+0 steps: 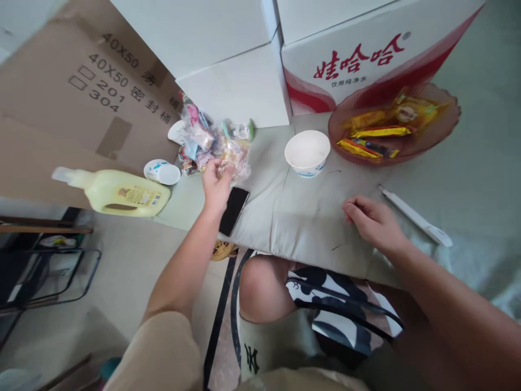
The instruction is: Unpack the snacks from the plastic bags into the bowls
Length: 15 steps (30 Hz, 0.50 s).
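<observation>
My left hand (pixel 217 184) is at the near side of a pile of small wrapped snacks (pixel 199 136), its fingers curled on a crinkled clear plastic wrapper (pixel 236 160). What lies under those fingertips is partly hidden. Just below that hand a black phone (pixel 234 212) lies near the table edge. My right hand (pixel 372 220) rests on the cloth with its fingers curled in, and nothing shows in it. To its right lies a white utility knife (pixel 415 216). A white paper bowl (pixel 307 152) stands upright between the hands, farther back.
A reddish clear bowl (pixel 443 130) holds several yellow snack packs. On the left, a pale yellow bottle (pixel 126 191) and a paper cup (pixel 161 172) lie on their sides by a cardboard box (pixel 101 103). White cartons (pixel 240 87) line the back.
</observation>
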{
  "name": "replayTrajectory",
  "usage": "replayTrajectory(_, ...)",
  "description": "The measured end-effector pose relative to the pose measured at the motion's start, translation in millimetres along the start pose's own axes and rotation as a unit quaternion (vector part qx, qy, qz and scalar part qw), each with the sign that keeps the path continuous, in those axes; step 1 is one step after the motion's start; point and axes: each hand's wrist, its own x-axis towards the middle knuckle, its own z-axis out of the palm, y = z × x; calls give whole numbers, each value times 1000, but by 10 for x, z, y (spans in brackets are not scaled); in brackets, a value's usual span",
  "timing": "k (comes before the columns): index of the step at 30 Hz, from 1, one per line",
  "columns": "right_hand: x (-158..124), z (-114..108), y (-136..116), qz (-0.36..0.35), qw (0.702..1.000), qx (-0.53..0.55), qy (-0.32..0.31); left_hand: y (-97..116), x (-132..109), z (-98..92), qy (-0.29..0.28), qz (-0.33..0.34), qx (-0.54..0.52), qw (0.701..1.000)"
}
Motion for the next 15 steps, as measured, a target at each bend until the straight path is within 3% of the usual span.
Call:
replayTrajectory(2,-4,-6,-44,-3,1000,22,15,201,-299,192,-71,-106,-190,973)
replayTrajectory(4,-20,-50,-97,-16,998,32,42,342,-597,447,-159,-195,-301,920)
replayTrajectory(7,-71,-229,-112,-36,993,-32,108,400,-966,890,-248,-284,-377,846)
replayTrajectory(10,-153,-512,30,-56,963,-175,197,354,-1185,1237,-275,-335,-427,794)
replayTrajectory(13,-243,-781,274,-57,922,-299,238,334,-1262,1366,-287,-347,-447,773)
replayTrajectory(15,-281,-893,406,-44,909,-353,218,361,-1257,1368,-290,-329,-443,782)
